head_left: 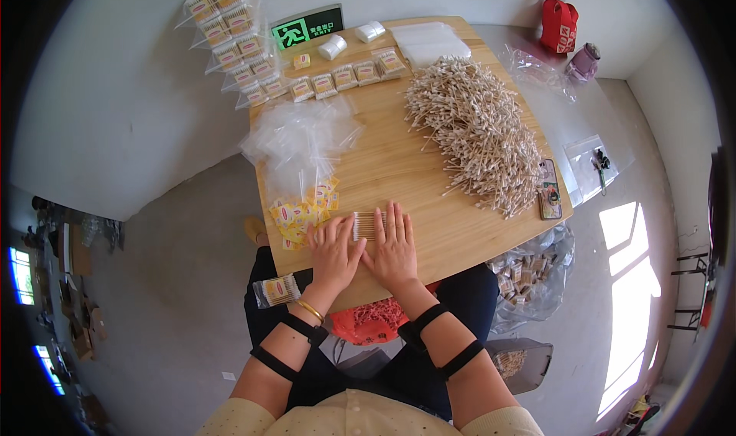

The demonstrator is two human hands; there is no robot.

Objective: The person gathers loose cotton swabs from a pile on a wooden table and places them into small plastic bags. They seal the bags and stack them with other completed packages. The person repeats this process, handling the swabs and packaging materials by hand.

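Left hand: The left hand [331,246] lies palm down, fingers lightly bent over the left end of a small row of swabs [369,225]; we see no grip closed around anything.
Right hand: The right hand [393,244] lies flat, fingers extended over the row's right end. The thumbs nearly meet; we cannot tell whether they touch.
Swab row: Side by side on the table [376,156], near its front edge, between and partly under the hands. We judge this batch to be at the lining-up step, not yet bagged.
Loose stock: A big heap of swabs [475,133] covers the table's right side, unsorted. By our reckoning, most of the work on this table remains.
Labels: Yellow-and-white labels [294,220] lie scattered just left of the left hand, unused.
Sleeves: Clear bags [300,141] spread beyond the labels; we see no swabs in them.
Finished packets: A line of filled packets [345,77] stands along the far side; more stacked packets [230,34] rise at the far left corner. We count these as done.
Stray packet: One filled packet [277,290] sits by the near left corner.
Bulk bag: A large clear bag [529,279] below the right edge holds many packets, apparently finished too.
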